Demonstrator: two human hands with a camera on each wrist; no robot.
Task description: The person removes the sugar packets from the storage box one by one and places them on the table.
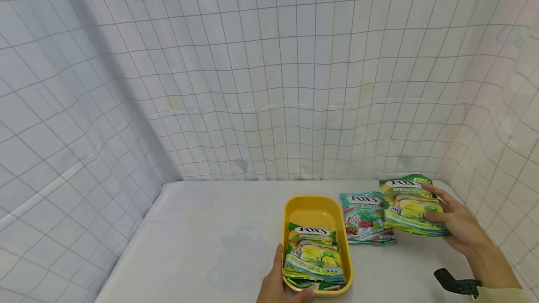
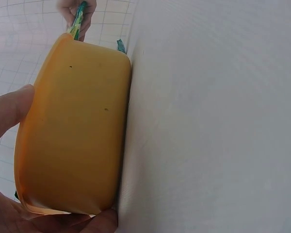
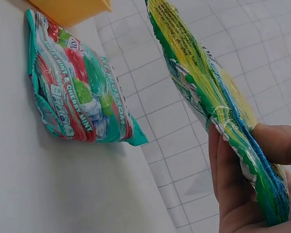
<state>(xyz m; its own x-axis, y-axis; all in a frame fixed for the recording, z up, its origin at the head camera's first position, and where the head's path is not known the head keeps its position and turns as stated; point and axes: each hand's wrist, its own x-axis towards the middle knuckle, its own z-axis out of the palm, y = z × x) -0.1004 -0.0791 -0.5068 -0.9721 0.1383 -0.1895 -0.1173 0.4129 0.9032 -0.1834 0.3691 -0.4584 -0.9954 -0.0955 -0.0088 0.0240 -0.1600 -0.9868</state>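
Note:
On the right, my right hand (image 1: 456, 221) pinches a green and yellow Fox's Spring Tea candy bag (image 1: 406, 207) by its right side, thumb on the front. The right wrist view shows this bag edge-on, raised off the table, with fingers behind it. My left hand (image 1: 280, 284) holds the near left corner of a yellow plastic tub (image 1: 316, 200), one finger along its left side and the thumb at the near end. Inside the tub lies another Spring Tea bag (image 1: 313, 256), with more packaging beneath it. A teal Fox's Mint Blossom bag (image 3: 80, 87) lies between tub and held bag.
The tub and the Mint Blossom bag stand on a white table (image 1: 202, 237). Walls of white sheet with a dark grid (image 1: 269, 83) rise at the back and both sides. A black strap (image 1: 456, 284) sits at my right wrist.

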